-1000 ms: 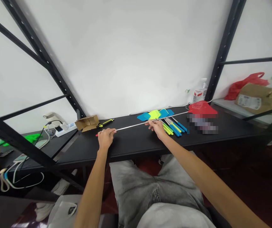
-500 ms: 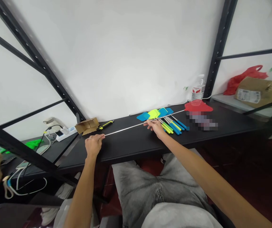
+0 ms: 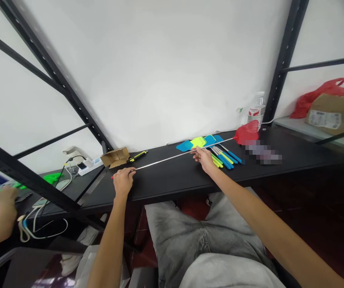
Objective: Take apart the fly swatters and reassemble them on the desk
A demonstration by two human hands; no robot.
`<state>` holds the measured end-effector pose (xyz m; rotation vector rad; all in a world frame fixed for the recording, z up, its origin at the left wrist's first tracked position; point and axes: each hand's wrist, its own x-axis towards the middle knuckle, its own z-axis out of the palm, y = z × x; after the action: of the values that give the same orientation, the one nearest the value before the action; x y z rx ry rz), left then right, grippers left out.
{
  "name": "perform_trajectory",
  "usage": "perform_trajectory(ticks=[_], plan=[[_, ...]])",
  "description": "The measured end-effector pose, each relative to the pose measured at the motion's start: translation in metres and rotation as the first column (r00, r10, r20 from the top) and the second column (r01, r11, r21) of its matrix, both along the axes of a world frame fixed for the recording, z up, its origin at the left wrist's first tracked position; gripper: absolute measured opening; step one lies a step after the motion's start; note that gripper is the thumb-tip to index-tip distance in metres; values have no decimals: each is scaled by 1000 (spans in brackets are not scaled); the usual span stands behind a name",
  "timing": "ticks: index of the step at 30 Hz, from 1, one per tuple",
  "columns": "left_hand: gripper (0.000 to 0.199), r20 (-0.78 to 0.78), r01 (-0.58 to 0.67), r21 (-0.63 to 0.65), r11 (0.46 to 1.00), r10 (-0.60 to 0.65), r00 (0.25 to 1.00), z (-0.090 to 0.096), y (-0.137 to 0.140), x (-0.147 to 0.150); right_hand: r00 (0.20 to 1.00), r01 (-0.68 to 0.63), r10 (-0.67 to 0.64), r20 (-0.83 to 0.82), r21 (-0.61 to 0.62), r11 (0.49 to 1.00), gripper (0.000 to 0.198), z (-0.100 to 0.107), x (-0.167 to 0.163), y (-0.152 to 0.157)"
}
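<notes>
A black metal rack (image 3: 288,40) is framing both sides of the view, its near left post partly covering the left end of the scene. The long black desk (image 3: 159,180) is running from left to right between the posts. Above it, a long red fly swatter (image 3: 246,133) is lying across both hands, its handle to the left and its mesh head at the far right, overlapping the bottle's base. A cardboard carton (image 3: 336,114) is resting on the far right, a red plastic bag (image 3: 322,96) slumping behind it. Blue and yellow-green fly swatters (image 3: 200,142) are fanning out right of centre, heads far and handles near; the red one's shaft is passing across them. The left hand (image 3: 123,182) is closing its bent fingers around the handle end, a red tip poking out. The right hand (image 3: 203,158) is pinching the metal shaft between thumb and forefinger, the other fingers curling loosely, and is partly hiding the fanned swatters. At the left edge, another person's hand (image 3: 5,196) is showing. A clear bottle (image 3: 257,108) is standing far right, a small open box (image 3: 114,157) is sitting far left, and a slim black-and-yellow tool (image 3: 138,156) is lying beside it.
</notes>
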<state>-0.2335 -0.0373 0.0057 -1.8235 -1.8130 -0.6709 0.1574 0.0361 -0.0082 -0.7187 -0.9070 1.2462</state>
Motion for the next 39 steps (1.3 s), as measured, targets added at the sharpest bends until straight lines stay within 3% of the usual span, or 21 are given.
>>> perform_trajectory(ticks=[8,14,28,39], plan=[[26,22,-91,-20,996,91,996,0,-1,2,986,55,-61,-155,-40,998,39,0,2,2],[28,22,-63,-19,998,64,998,-2,-2,3,985,64,-69,-160,-41,997,43,-1,3,3],[40,33,224,-25,974,-223,974,-3,-1,10,978,-66,45,206,97,993,41,-10,-3,5],[40,12,178,-59,982,-178,984,-5,-6,36,997,14,-18,78,44,999,43,-12,-1,13]])
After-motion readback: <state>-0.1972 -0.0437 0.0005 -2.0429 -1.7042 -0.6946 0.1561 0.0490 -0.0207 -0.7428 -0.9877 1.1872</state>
